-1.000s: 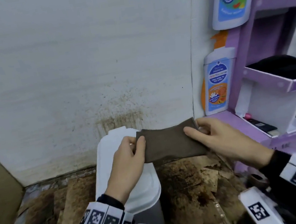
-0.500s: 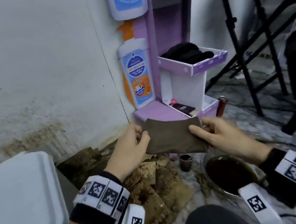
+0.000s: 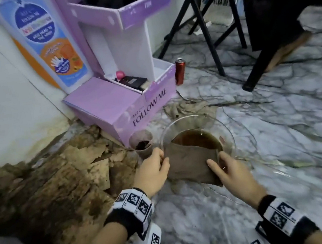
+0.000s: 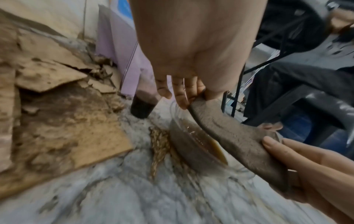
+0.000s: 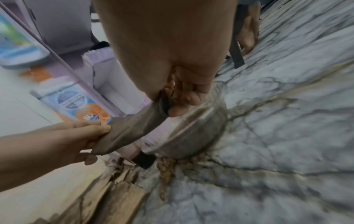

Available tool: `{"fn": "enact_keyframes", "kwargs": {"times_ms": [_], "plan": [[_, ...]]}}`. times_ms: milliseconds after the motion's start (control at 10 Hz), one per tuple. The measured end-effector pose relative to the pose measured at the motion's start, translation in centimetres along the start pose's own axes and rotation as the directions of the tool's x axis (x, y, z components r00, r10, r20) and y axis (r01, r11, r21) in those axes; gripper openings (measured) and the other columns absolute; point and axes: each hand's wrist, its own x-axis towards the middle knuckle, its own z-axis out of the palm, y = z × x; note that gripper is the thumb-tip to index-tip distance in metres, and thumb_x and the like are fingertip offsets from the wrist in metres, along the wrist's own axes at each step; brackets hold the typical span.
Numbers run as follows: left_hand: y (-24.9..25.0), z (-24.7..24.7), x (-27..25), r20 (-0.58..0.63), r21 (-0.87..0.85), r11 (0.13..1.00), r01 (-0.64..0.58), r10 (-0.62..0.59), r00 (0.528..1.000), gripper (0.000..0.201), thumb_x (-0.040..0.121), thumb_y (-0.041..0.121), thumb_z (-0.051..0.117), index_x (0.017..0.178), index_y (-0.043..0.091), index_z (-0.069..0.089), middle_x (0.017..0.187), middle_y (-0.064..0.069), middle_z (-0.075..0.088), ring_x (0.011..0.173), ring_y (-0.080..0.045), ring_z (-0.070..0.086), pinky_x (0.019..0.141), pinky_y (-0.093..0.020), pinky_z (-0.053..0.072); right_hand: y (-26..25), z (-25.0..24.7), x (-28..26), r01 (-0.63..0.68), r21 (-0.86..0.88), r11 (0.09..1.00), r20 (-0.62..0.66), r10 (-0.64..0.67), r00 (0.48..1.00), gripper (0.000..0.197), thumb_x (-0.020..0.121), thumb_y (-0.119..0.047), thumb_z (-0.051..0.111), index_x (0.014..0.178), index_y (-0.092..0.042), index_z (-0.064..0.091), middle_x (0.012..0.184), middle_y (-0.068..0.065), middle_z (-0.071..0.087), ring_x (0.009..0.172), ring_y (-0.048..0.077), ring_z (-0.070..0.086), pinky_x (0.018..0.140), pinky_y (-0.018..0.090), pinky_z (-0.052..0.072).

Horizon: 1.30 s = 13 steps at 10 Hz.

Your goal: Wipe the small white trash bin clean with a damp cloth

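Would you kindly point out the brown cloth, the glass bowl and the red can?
brown cloth [image 3: 191, 163], head view, middle of its face.
glass bowl [image 3: 227, 132], head view, right rim.
red can [image 3: 180, 71], head view, middle of its side.

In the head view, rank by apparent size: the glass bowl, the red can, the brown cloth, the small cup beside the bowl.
Largest to smallest:
1. Glass bowl
2. Brown cloth, partly hidden by both hands
3. Small cup
4. Red can, though it stands farther from the camera, so it may be unsure against the cup.
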Motion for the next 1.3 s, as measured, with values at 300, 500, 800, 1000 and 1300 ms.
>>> {"fn": "enact_keyframes", "kwargs": {"times_ms": [300,500,800,1000,1300], "plan": [[-4.1,6.8,1.7,-0.024,-0.058,0.998,-0.018,0.017,1.0,0.015,0.105,0.026,0.05,0.093,0.017,0.045,0.071,0.003,0.047,0.065,-0.016,0.05,0.061,-0.037,0.037,5.8,4.4,-0.9,-0.126,-0.043,0.991,-0.116,0.12,0.986,0.023,0.101,-0.039,0.062,0.098,-0.016,0.058,0.066,-0.005,0.06,0.057,0.006,0.055,0.053,0.018,0.04],[-5.1,8.7,2.2,-0.081,-0.12,0.992,0.027,-0.037,0.996,0.014,0.104,0.025,0.051,0.096,0.014,0.047,0.074,0.004,0.047,0.066,-0.01,0.047,0.057,-0.026,0.028,5.4,5.0,-1.3,-0.177,0.016,0.984,-0.208,0.177,0.962,0.026,0.099,-0.035,0.068,0.086,-0.02,0.05,0.058,-0.009,0.052,0.053,0.003,0.053,0.05,0.013,0.037],[-5.6,9.7,2.7,-0.137,-0.353,0.931,0.092,-0.148,0.979,0.017,0.099,0.022,0.06,0.107,0.015,0.047,0.09,0.002,0.056,0.085,-0.02,0.061,0.082,-0.046,0.053,4.7,5.7,-2.1,-0.343,0.165,0.925,-0.257,0.376,0.89,0.034,0.093,-0.047,0.072,0.086,-0.018,0.055,0.074,-0.002,0.064,0.07,0.012,0.061,0.057,0.022,0.039],[-6.0,9.8,2.3,-0.177,-0.346,0.938,0.002,-0.067,0.982,0.013,0.1,0.019,0.059,0.108,0.016,0.049,0.087,0.005,0.055,0.083,-0.018,0.058,0.081,-0.045,0.052,4.3,5.4,-2.1,-0.332,0.17,0.928,-0.281,0.368,0.886,0.035,0.093,-0.04,0.074,0.09,-0.015,0.049,0.076,-0.002,0.059,0.069,0.011,0.057,0.057,0.015,0.04],[-7.0,9.6,1.5,-0.187,-0.356,0.934,0.018,-0.09,0.978,0.018,0.099,0.03,0.057,0.11,0.026,0.044,0.094,-0.002,0.058,0.087,-0.02,0.06,0.082,-0.042,0.052,5.4,5.2,-2.8,-0.299,0.166,0.94,-0.227,0.331,0.916,0.027,0.097,-0.046,0.064,0.093,-0.023,0.051,0.095,0.001,0.062,0.088,0.02,0.063,0.068,0.029,0.045]]}}
